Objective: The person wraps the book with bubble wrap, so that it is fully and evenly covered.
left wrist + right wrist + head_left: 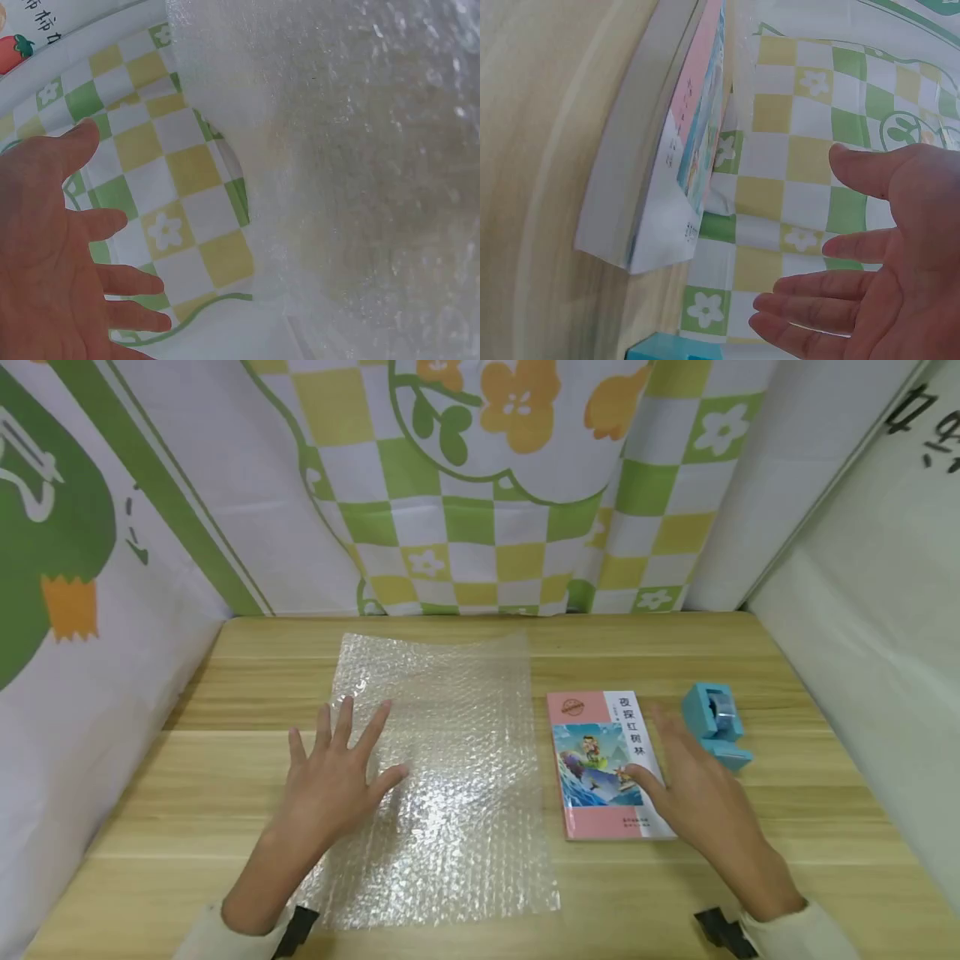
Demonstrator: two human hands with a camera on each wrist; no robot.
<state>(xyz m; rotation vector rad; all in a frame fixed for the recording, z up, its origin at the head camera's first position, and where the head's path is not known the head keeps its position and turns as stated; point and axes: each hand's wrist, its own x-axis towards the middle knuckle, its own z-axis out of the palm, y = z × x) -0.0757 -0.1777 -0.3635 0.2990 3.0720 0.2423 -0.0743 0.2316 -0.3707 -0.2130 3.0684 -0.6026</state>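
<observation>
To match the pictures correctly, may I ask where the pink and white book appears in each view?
Head: the book, right of centre, partly hidden behind the right hand.
Left wrist: not in it.
Right wrist: the book, at upper left.
Shared landmark: the checked curtain, in all three.

The right hand point(900, 270) occupies the lower right of the frame, fingers and thumb extended leftward before a checked cloth point(806, 161) (green, yellow and white, dotted with flowers). Left of centre, a book point(660, 142) lies on the wood-grained surface point(532, 180); a turquoise object point(675, 347) shows partly at the bottom edge.
</observation>
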